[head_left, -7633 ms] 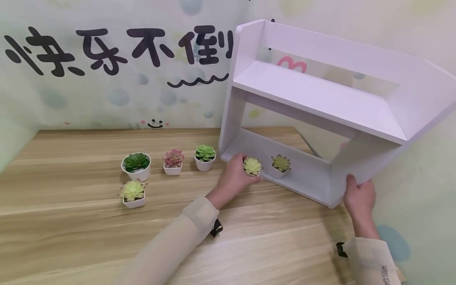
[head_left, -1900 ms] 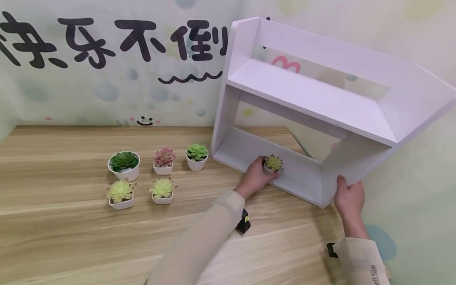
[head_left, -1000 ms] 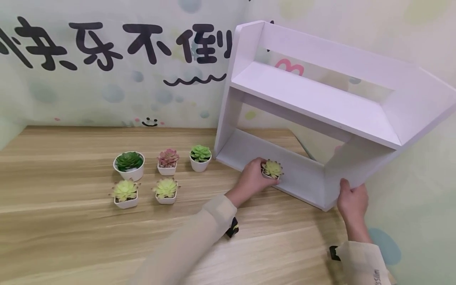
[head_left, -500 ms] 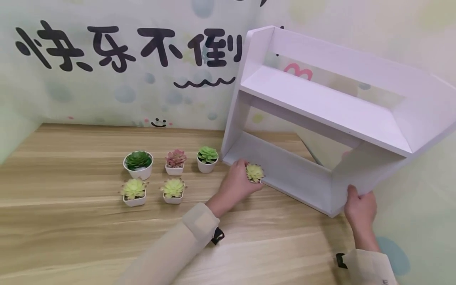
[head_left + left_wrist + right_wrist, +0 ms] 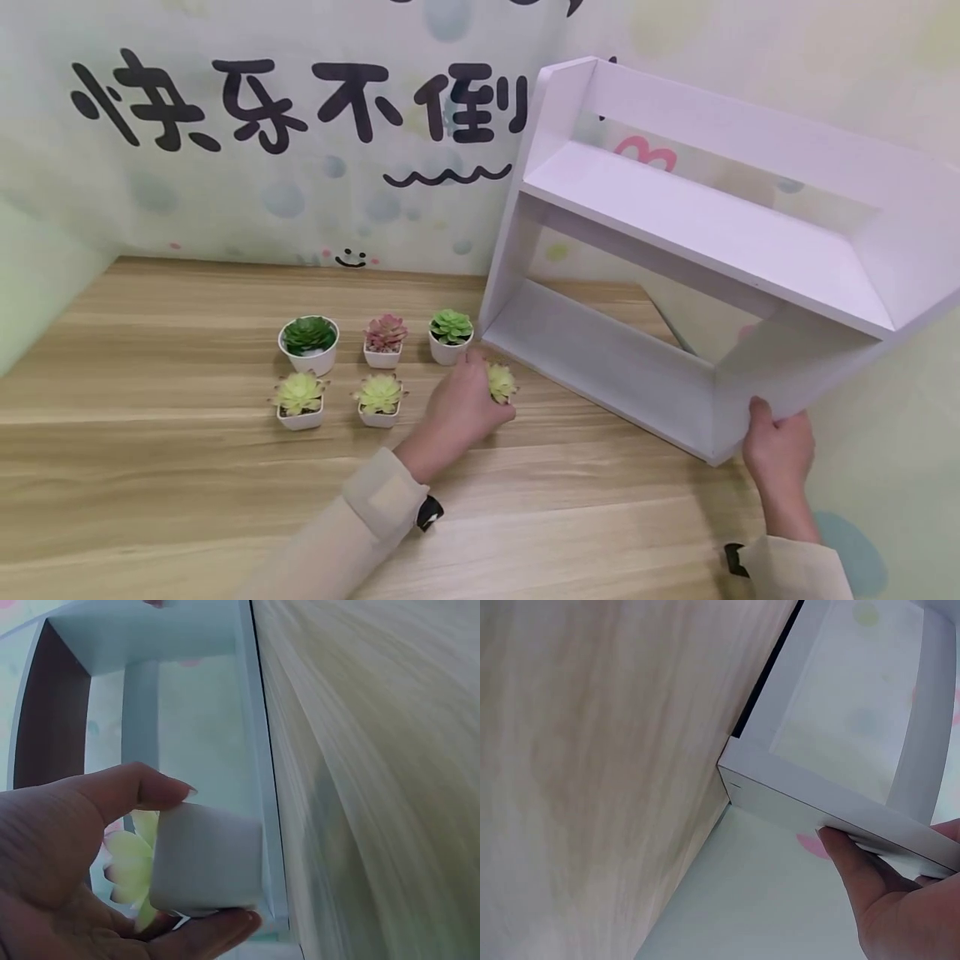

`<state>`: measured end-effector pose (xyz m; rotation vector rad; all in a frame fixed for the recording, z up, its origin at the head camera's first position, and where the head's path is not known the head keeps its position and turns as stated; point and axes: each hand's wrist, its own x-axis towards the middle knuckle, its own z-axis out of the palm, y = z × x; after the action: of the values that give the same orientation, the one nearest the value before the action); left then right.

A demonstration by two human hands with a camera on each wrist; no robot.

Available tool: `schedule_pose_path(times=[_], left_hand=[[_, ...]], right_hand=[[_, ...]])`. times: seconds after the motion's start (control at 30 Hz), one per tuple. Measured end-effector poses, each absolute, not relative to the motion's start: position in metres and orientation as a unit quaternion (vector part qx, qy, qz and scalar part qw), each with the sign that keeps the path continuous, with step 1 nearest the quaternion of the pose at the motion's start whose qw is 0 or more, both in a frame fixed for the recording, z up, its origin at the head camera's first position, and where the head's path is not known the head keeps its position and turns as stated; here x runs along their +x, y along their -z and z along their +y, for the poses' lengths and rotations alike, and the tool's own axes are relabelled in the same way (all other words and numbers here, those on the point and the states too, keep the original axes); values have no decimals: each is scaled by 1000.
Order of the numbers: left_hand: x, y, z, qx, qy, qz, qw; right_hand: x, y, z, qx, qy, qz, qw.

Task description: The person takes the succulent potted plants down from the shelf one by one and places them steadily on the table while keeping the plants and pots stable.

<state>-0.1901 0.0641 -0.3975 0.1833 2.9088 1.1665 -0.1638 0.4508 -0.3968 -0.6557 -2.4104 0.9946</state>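
Note:
In the head view my left hand [image 5: 459,412] holds a pale yellow-green potted succulent [image 5: 501,383] just off the shelf's left front corner. The left wrist view shows its white square pot [image 5: 208,859] between thumb and fingers, tipped so that the pot's underside faces the camera. My right hand [image 5: 780,450] grips the lower right side panel of a white two-tier shelf [image 5: 607,367]. In the right wrist view, one digit lies along that panel's [image 5: 780,795] outer face. Both shelf levels hold nothing.
Left of the shelf, a dark green succulent [image 5: 310,336], a red one [image 5: 385,337] and a bright green one [image 5: 450,329] form a back row. Two pale succulents [image 5: 298,398] stand in front. The wooden table [image 5: 187,475] meets a printed wall [image 5: 285,200].
Earlier, my left hand put one pale succulent into the front row. It then took the last one off the lower shelf and moved it left. The right hand kept its grip.

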Motion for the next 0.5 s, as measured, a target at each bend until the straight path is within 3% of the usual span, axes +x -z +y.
schedule_pose_path(times=[0.2,0.5], left_hand=[[-185,404,48,25,-362,931,24],[-181,410,36,18,-331,943,16]], right_hand=[[-162,396,452,-241,-358,-874,224],[-163,395,451,-237,-356,-875,226]])
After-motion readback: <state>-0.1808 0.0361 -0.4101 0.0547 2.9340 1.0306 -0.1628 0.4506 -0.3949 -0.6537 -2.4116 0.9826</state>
